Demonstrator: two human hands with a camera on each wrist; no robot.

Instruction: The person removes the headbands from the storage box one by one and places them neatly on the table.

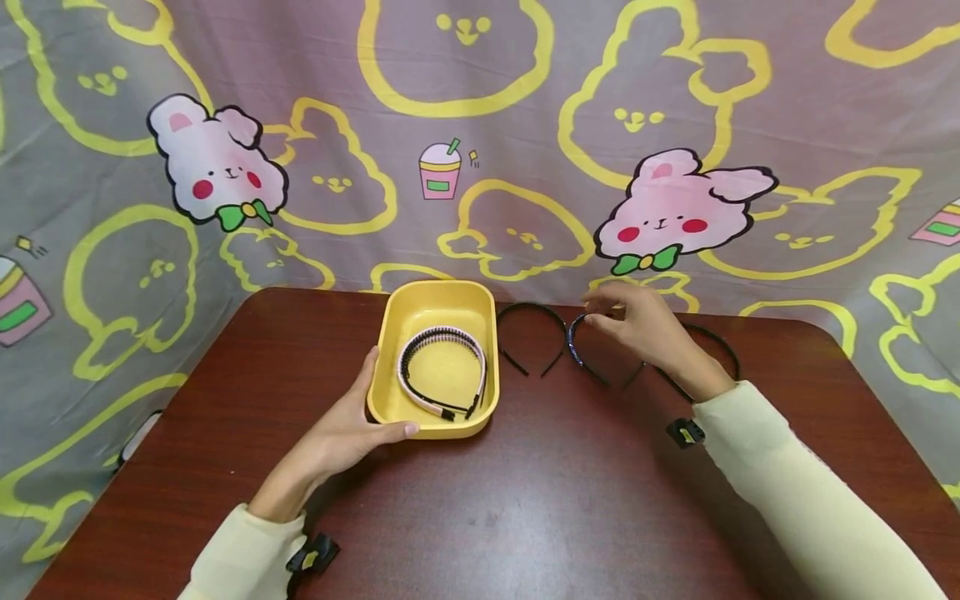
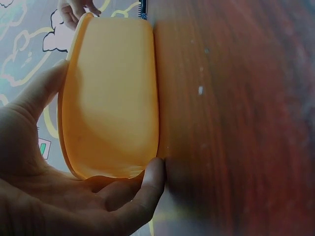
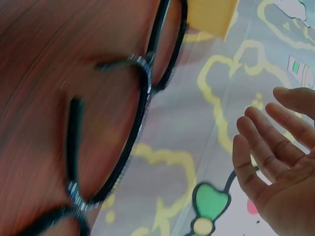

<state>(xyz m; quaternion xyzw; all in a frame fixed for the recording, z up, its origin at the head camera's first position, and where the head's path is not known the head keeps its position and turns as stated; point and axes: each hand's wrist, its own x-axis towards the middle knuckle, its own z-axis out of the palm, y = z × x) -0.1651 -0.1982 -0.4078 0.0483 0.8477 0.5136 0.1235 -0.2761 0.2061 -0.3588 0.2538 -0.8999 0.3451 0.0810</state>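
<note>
My left hand (image 1: 337, 433) grips the near left corner of a yellow plastic bin (image 1: 450, 432), thumb at the rim and fingers curled around its side in the left wrist view. Inside the bin lie a pale pink headband (image 1: 411, 398) and a black toothed headband (image 1: 437, 334), overlapping. My right hand (image 1: 645, 329) hovers above a glittery blue headband (image 1: 573, 346) on the table, partly covering it in the head view. In the right wrist view that palm (image 3: 290, 191) holds nothing, its fingers loosely bent, apart from the headband's dark glittery arc (image 3: 142, 105).
A thin black headband (image 1: 534, 306) lies between the bin and the blue one. Another black headband (image 1: 723, 340) lies farther right, partly behind my right wrist. The brown table (image 1: 540, 508) ends at a cartoon-printed cloth (image 1: 510, 150) hanging along its back edge.
</note>
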